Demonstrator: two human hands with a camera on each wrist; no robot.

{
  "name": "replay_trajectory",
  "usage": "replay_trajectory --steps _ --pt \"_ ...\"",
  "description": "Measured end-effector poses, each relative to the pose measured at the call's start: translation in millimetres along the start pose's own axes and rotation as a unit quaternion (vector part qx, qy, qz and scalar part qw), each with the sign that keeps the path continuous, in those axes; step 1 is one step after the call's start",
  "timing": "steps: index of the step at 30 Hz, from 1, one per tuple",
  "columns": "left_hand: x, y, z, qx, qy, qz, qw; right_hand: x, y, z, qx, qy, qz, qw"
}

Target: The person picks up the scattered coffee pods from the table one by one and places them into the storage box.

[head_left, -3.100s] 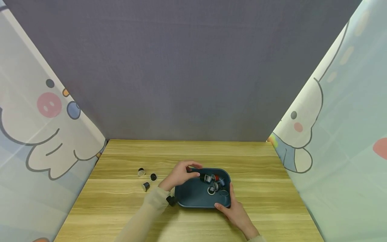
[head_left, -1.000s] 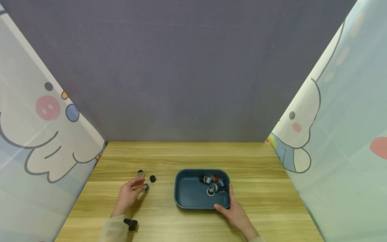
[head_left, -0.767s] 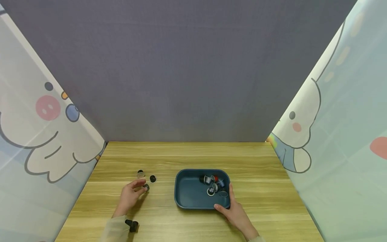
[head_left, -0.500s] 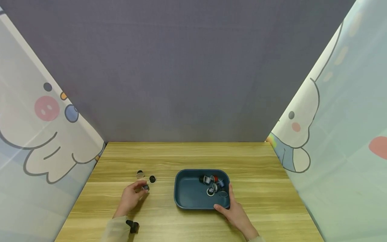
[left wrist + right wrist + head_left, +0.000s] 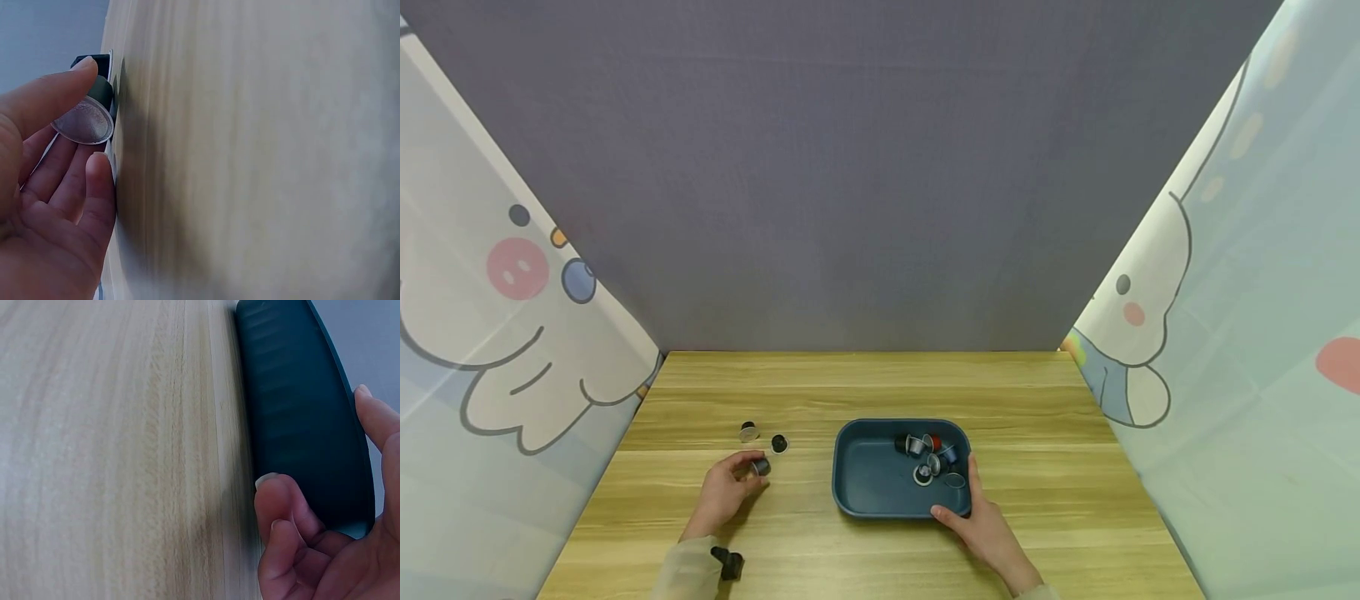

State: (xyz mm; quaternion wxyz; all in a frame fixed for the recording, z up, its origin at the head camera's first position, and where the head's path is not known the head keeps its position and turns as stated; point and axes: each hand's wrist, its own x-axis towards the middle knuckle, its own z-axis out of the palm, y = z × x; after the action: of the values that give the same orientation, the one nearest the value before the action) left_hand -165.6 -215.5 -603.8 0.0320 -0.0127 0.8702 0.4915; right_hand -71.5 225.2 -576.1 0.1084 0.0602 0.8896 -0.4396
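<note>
My left hand (image 5: 724,492) pinches a dark coffee capsule (image 5: 761,467) between thumb and fingers, low over the left part of the table. In the left wrist view the silver foil lid (image 5: 84,122) of this capsule faces the wrist, and its dark body lies under the thumb tip. Two more capsules rest just beyond: one lying with its clear lid forward (image 5: 749,432), one black and lid-down (image 5: 779,444). My right hand (image 5: 988,533) grips the dark blue tray (image 5: 872,512) at its near right corner, thumb at the front rim, a finger along the right side.
Several coffee capsules (image 5: 934,463), black, silver, red and blue, lie in the right half of the tray. The wooden table (image 5: 820,383) meets a grey back panel (image 5: 865,208). Cartoon-printed curtains (image 5: 1240,317) hang on both sides.
My left hand has gone from over the tray to the capsules at left, and its thumb and fingers have closed on the nearest one, turning it slightly. My right hand stays on the tray.
</note>
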Motion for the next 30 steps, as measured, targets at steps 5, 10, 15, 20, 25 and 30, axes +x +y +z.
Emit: replay_trajectory --steps 5,10,15,20,25,30 --pt "-0.2 -1.6 0.1 0.003 0.002 0.001 1.0000 -1 -1 0 -0.001 0.001 0.001 1.000" --pt "-0.2 -0.9 0.5 0.003 0.007 -0.002 1.0000 -1 -1 0 -0.005 0.009 -0.005 1.000" --pt "-0.2 0.5 0.8 0.003 0.008 -0.010 0.9999 0 0 -1 -0.012 0.009 -0.008 1.000" --pt "-0.1 2.0 -0.3 0.000 0.006 -0.026 0.9996 1 0 0 -0.013 0.008 -0.007 1.000" --pt "1.1 4.8 -2.7 -0.019 0.007 -0.018 0.9996 0 0 0 -0.008 0.008 -0.003 1.000" --pt "2.8 8.9 -5.5 -0.027 0.012 -0.006 0.9995 0 -1 0 0.004 0.005 0.000 1.000"
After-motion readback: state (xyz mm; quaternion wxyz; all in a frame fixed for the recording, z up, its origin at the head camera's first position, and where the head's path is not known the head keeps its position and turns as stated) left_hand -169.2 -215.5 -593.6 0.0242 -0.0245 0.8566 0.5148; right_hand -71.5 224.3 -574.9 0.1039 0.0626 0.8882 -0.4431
